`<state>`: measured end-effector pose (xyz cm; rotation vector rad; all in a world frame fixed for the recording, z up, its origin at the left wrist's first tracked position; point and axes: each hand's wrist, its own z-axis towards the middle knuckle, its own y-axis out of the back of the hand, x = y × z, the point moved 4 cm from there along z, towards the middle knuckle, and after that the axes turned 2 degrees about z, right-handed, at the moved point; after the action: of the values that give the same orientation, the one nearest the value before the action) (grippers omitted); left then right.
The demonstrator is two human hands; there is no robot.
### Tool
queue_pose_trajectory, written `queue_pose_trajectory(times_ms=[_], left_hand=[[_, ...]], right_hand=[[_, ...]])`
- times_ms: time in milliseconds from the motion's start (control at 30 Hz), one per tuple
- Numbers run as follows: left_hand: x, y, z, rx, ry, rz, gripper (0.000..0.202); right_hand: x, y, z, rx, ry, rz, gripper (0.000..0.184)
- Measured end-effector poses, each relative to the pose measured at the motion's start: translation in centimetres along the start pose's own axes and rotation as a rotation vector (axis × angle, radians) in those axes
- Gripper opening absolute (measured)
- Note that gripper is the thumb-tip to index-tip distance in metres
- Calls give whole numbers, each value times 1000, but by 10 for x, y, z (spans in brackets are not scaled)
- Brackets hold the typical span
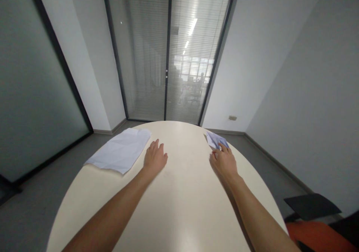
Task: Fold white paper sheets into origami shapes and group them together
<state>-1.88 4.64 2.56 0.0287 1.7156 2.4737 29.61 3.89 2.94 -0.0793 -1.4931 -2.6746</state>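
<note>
Two bare forearms [123,203], nearest the viewer, extend over a bench [182,207] with a smooth, cream-coloured top, faintly glossy toward its near edge and rounded in outline. A small creased piece [213,139], apparently paper, lies at the far right edge of the bench; it is pale bluish white, angular and crumpled, with shaded folds and a pointed far left corner. The right grip [224,161] rests palm down at its near side, fingers bent and overlapping it; whether they pinch it cannot be told. The left grip [155,156] is released, palm down, fingers loosely spread, just beside a larger white sheet [122,151]. This sheet, matt and thin, lies spread along the far left edge, crossed by soft creases, its near corner slightly raised. Beyond the far edge stands a dark-framed glass partition [146,57] with fine horizontal blinds. A frosted panel [36,76] lies to the left, and a plain pale wall [294,68] to the right. Near the right edge is a chair with an orange seat [322,237] and a black armrest [312,205].
</note>
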Motion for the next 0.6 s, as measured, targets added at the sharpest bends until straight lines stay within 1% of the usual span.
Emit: queue_pose_trajectory(times_ms=[67,133,200,300,367,433,533,600], left_hand=[[19,8,7,-11,82,59,45],[39,13,11,-29,163,116,48],[59,14,13,-43,241,162,53],[81,6,12,15,327,147,58],[90,-2,11,80,374,98,54],[94,-5,11,125,385,56,48],[96,-4,13,141,384,25,37],[97,-1,14,157,412,13,34]], right_hand=[[4,3,1,-27,40,34,28],[10,4,2,-20,91,93,28],[18,1,0,23,154,175,29],[31,-7,-5,133,279,320,31],[39,-13,-10,212,363,405,34],[42,-18,-14,266,407,462,39],[42,-23,-16,292,401,497,41],[40,-24,-16,291,396,508,41]])
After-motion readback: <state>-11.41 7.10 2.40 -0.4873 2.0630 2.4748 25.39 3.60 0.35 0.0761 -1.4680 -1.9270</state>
